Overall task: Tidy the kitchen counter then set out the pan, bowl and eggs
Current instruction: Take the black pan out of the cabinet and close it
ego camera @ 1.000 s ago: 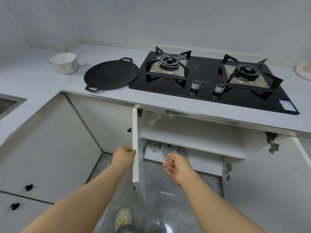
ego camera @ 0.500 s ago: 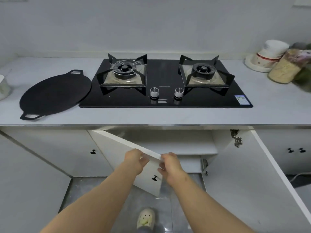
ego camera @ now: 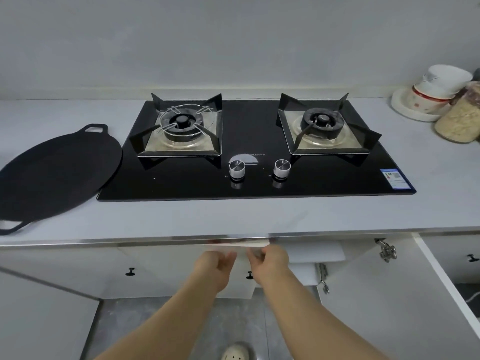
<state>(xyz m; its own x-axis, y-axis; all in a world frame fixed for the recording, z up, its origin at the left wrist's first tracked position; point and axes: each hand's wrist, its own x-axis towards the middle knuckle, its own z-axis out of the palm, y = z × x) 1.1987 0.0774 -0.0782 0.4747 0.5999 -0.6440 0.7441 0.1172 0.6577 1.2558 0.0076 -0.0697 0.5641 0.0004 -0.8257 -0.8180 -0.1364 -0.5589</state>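
Evidently to shut it, the left hand (ego camera: 217, 263) pressed loose-fingered on the cabinet door (ego camera: 176, 276) below the worktop's (ego camera: 259, 216) front edge, the right hand (ego camera: 270, 261) pinching its corner; the pan (ego camera: 57, 172) lay at the worktop's left end.

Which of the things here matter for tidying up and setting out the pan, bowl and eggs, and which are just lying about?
In the job: pan, bowls, cabinet door with left hand and right hand on it.
Lying about: stove, jar, slipper.
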